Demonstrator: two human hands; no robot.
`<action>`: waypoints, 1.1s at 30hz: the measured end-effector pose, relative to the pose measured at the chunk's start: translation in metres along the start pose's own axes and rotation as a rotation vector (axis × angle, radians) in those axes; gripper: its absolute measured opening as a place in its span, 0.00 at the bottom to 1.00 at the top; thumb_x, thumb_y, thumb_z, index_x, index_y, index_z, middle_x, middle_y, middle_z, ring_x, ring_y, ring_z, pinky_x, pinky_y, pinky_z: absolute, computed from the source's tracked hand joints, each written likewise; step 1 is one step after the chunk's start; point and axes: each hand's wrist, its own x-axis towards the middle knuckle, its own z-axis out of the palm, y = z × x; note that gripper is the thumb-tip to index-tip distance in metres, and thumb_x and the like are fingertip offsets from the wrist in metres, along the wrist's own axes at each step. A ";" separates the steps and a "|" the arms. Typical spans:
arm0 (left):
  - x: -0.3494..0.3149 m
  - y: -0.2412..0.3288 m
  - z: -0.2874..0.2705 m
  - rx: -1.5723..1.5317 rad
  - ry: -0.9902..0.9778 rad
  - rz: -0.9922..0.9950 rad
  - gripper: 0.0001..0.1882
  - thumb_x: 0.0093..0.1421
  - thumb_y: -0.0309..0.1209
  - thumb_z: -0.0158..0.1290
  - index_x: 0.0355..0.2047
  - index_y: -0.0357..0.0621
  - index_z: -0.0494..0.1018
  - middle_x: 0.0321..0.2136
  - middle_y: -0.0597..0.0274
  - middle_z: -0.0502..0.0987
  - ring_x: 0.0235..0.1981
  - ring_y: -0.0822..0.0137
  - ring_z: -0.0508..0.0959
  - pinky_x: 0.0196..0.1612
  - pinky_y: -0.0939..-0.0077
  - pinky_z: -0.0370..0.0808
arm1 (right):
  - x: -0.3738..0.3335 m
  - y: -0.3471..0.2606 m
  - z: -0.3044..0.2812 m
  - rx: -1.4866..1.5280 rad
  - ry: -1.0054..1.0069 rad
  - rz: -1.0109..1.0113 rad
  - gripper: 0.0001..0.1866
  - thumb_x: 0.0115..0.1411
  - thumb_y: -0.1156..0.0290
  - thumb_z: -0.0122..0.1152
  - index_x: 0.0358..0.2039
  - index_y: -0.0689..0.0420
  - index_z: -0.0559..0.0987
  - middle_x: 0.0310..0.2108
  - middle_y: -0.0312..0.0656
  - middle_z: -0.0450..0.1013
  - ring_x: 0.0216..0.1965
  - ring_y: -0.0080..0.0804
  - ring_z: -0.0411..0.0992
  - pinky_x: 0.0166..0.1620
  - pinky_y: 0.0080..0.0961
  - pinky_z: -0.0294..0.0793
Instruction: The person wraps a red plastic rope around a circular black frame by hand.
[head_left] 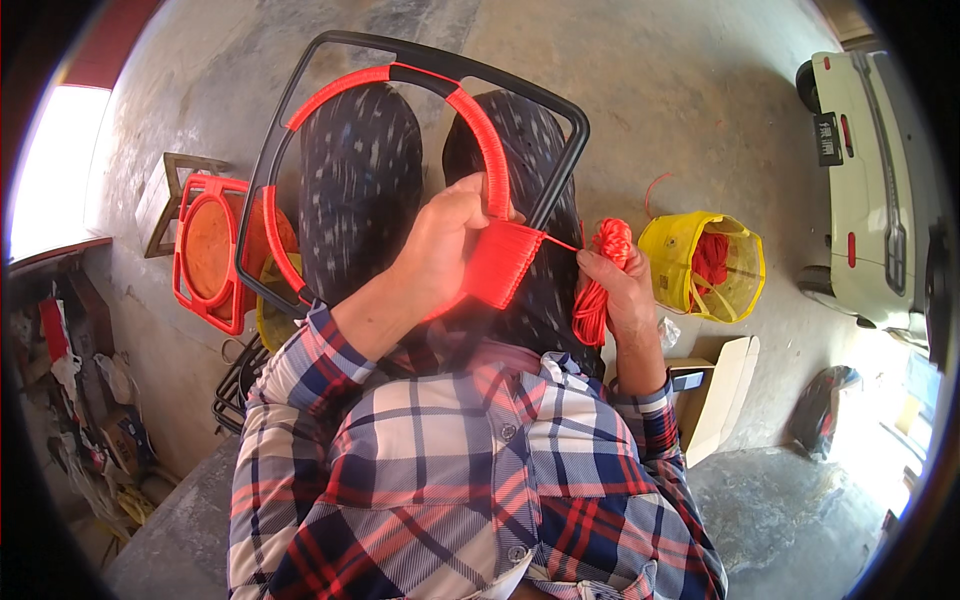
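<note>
A black metal frame (pixel 440 50) with a round inner ring lies across my knees. Red cord wrapping (pixel 482 125) covers much of the ring, and a wide band of red cord (pixel 503 262) joins ring and frame at the near right. My left hand (pixel 452 228) is closed round the wrapped ring just beside that band. A bundle of red cord (pixel 606 280) is gripped in my right hand (pixel 625 290), to the right of the frame. From the band, one taut strand runs to this hand.
A yellow bucket (pixel 680 260) with red cord inside stands on the floor at right. At left are a red-wrapped frame (pixel 212 250) and a wooden stool (pixel 165 205). An open cardboard box (pixel 722 395) lies near my right elbow. A pale vehicle (pixel 860 190) is parked far right.
</note>
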 end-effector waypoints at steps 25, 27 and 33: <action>-0.003 -0.006 -0.015 -0.088 -0.120 0.028 0.14 0.53 0.22 0.42 0.41 0.35 0.68 0.38 0.52 0.74 0.38 0.61 0.78 0.45 0.66 0.77 | -0.002 0.008 -0.012 0.186 0.013 0.065 0.05 0.55 0.79 0.61 0.24 0.56 0.75 0.17 0.33 0.70 0.17 0.21 0.69 0.23 0.20 0.66; -0.002 -0.005 -0.016 -0.100 -0.142 0.015 0.14 0.54 0.22 0.42 0.41 0.36 0.68 0.38 0.52 0.74 0.38 0.61 0.78 0.45 0.65 0.77 | 0.002 0.010 -0.016 0.139 0.019 0.062 0.05 0.55 0.79 0.61 0.24 0.56 0.75 0.17 0.32 0.70 0.18 0.21 0.69 0.24 0.19 0.67; 0.000 0.000 -0.012 -0.075 -0.055 0.031 0.15 0.58 0.30 0.45 0.44 0.37 0.67 0.40 0.52 0.74 0.38 0.60 0.78 0.44 0.64 0.77 | 0.021 -0.017 -0.027 0.023 0.126 -0.018 0.17 0.57 0.75 0.55 0.47 0.61 0.68 0.33 0.39 0.71 0.29 0.27 0.71 0.32 0.25 0.72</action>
